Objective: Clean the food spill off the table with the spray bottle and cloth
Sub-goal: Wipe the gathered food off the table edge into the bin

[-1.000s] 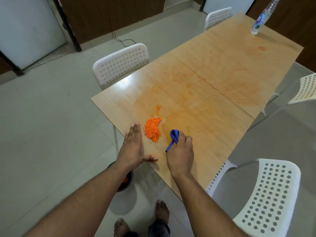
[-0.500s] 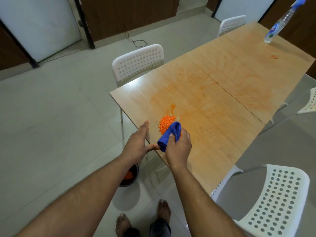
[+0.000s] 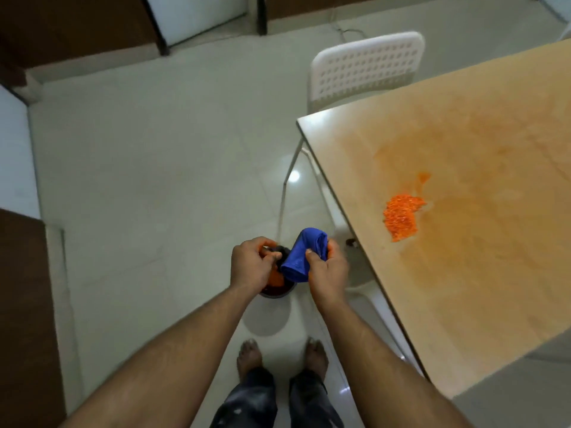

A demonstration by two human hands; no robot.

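We held the blue cloth (image 3: 304, 256) bunched in our right hand (image 3: 328, 268) over the bin (image 3: 275, 290), left hand (image 3: 251, 265) curled w/ nothing clear in it, & the spill (image 3: 401, 216) lay up-right on the tabletop (image 3: 463, 273), nearer our right.

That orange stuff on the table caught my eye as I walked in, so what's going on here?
A person is cleaning up a food spill. The right hand grips a bunched blue cloth over a dark bin on the floor beside the table. The left hand, fingers curled, is at the bin too; whether it holds anything is unclear. A pile of orange crumbs still sits near the table's edge, with orange smears around it. The spray bottle is out of view.
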